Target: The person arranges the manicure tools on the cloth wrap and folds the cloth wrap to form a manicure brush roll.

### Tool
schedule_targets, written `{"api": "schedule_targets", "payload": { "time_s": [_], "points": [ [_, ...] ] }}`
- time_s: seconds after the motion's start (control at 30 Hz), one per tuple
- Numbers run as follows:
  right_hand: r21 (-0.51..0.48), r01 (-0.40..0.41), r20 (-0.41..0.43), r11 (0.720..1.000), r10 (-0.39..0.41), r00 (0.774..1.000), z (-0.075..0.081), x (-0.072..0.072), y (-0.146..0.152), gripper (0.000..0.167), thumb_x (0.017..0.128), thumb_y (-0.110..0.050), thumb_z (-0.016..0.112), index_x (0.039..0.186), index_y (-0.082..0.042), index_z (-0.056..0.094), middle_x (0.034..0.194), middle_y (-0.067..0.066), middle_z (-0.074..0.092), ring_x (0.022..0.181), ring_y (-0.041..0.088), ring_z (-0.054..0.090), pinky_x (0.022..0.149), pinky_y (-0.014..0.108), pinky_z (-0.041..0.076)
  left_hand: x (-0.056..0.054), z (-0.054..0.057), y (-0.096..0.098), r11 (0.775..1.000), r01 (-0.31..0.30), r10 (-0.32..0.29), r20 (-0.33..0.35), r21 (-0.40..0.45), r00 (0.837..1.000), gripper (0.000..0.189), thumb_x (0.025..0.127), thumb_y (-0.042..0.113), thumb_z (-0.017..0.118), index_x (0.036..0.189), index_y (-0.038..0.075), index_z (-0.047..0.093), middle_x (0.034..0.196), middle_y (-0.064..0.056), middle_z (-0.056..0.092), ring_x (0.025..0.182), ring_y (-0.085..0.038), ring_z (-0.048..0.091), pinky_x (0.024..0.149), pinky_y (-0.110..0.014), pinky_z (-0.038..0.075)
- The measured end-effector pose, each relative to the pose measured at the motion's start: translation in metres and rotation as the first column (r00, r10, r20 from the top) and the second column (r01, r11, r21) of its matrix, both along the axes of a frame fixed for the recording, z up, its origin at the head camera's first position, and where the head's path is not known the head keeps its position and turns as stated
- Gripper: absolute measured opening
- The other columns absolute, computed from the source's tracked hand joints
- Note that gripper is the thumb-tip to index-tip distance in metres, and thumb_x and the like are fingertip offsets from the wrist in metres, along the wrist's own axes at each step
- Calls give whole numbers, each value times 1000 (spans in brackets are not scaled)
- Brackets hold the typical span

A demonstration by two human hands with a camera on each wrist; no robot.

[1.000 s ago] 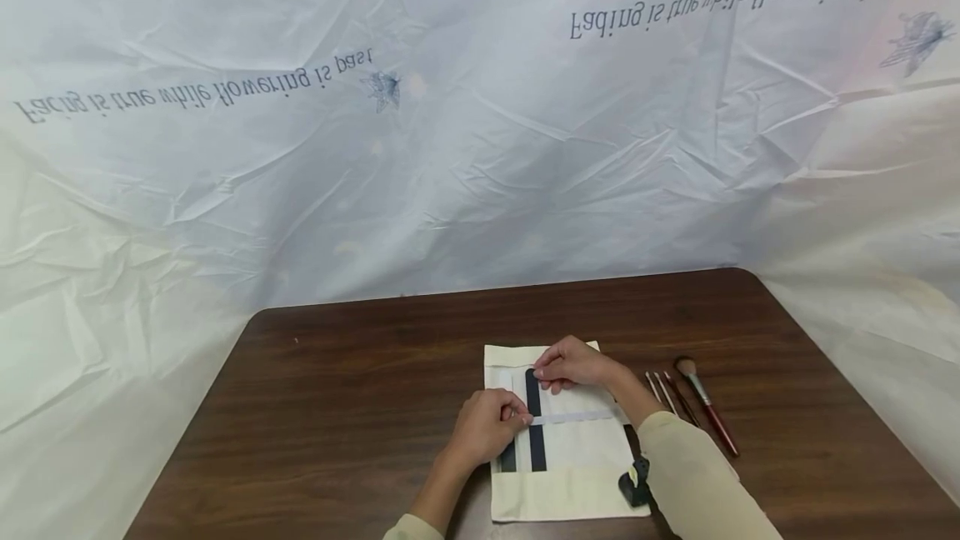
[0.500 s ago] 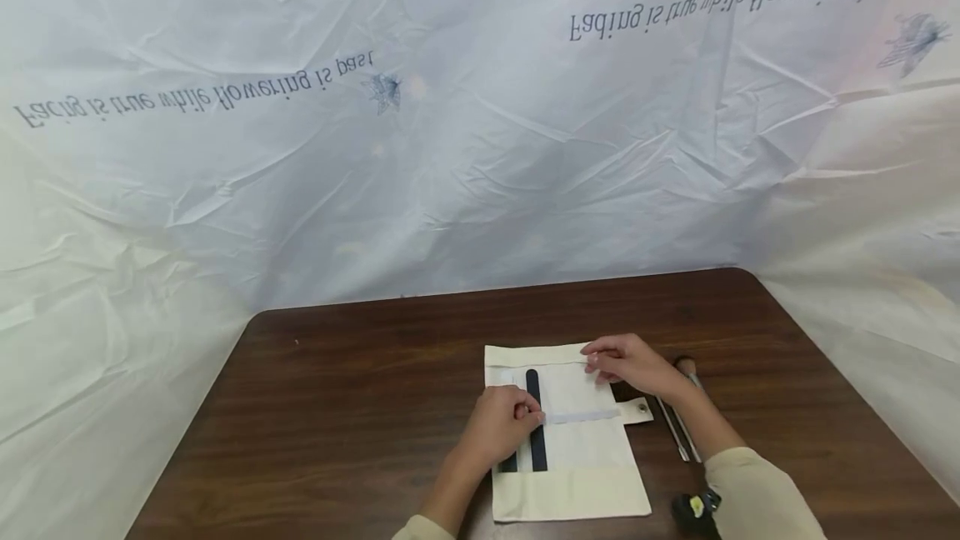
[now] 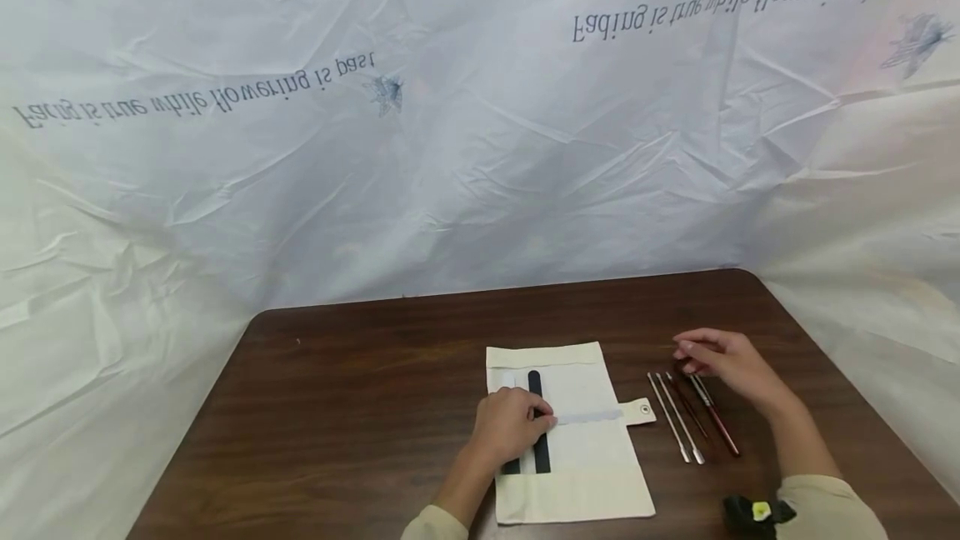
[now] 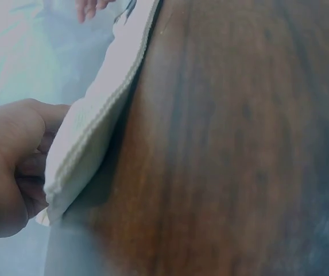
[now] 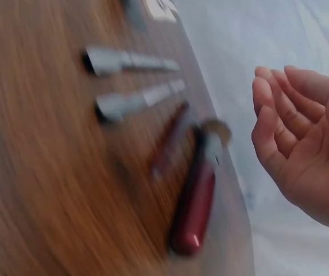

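An open cream cloth roll case (image 3: 573, 498) lies flat on the table. My left hand (image 3: 510, 423) rests over its left part, thumb and fingertips pinching the white elastic band (image 3: 588, 417) across it. Beneath the band stands a black flat strip (image 3: 535, 382) with a rounded end, like a nail file. A second dark strip (image 3: 511, 467) is mostly hidden by the hand. My right hand (image 3: 731, 365), fingers loosely bent and holding nothing, hovers over a makeup brush (image 5: 196, 213) with a red handle. In the head view its bristles are largely hidden.
Left of the brush lie two thin silver tools (image 3: 670, 413) and a slim dark red stick (image 3: 692, 413). A snap tab (image 3: 638, 412) sticks out from the case's right side. White sheeting (image 3: 480, 148) hangs behind the brown table (image 3: 360, 407).
My right hand has left the black strip and moved right to above the brush. My left hand has slid slightly right along the band.
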State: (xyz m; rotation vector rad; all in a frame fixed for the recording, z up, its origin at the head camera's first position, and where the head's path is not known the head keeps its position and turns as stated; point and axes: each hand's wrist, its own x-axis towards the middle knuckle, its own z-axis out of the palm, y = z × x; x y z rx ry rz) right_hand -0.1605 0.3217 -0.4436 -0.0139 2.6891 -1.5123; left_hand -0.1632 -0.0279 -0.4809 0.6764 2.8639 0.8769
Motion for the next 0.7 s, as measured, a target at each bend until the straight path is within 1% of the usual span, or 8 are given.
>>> {"api": "schedule_targets", "payload": {
  "time_s": [0.13,0.23,0.33,0.4,0.5,0.6,0.7],
  "points": [
    [98,54,32,994,-58,998,-6,4,19,43,108,-21,50,128,16,58,98,10,75,74,4,66,69,25,57,3,0,2,1000,-9,9,-4,-17,1000,7,89,30,77,87,26,82,52,15,49,57,0,42,58,-22,34],
    [159,56,58,986,-66,996,-12,5,28,39,107,-19,51,122,15,62,97,12,74,71,6,65,65,26,55,4,0,3,1000,-22,21,-6,-16,1000,6,89,29,77,85,26,81,52,14,49,57,0,42,58,-23,33],
    [217,44,102,975,-67,992,-15,5,32,36,105,-19,54,115,14,65,92,11,73,71,9,64,64,27,55,5,-1,5,999,-29,29,-11,-16,1000,6,89,29,77,84,27,80,51,14,48,55,-1,42,57,-23,33],
    [264,42,135,964,-80,988,-17,4,33,37,103,-22,57,110,12,68,87,10,72,71,11,64,64,29,54,5,-2,6,999,-31,31,-20,-18,999,7,89,30,77,83,27,80,51,15,47,54,0,42,56,-22,33],
    [333,39,170,942,-100,980,-17,2,31,41,98,-33,63,103,7,72,82,6,71,71,13,63,63,31,50,6,-3,7,999,-39,38,-36,-27,999,7,89,31,77,82,29,79,51,16,47,54,0,42,57,-22,33],
    [391,47,174,919,-124,977,-19,-1,27,43,94,-41,67,96,2,73,76,4,68,70,15,60,62,31,46,7,-4,8,998,-50,48,-44,-35,998,8,89,31,77,81,29,79,51,16,47,54,0,42,56,-22,33],
    [430,48,163,901,-130,978,-20,-3,24,40,92,-42,68,89,-2,72,73,3,64,68,16,58,61,31,42,9,-5,9,998,-53,52,-40,-36,998,8,89,31,77,81,29,79,52,16,47,54,0,42,56,-22,32]
  ]
}}
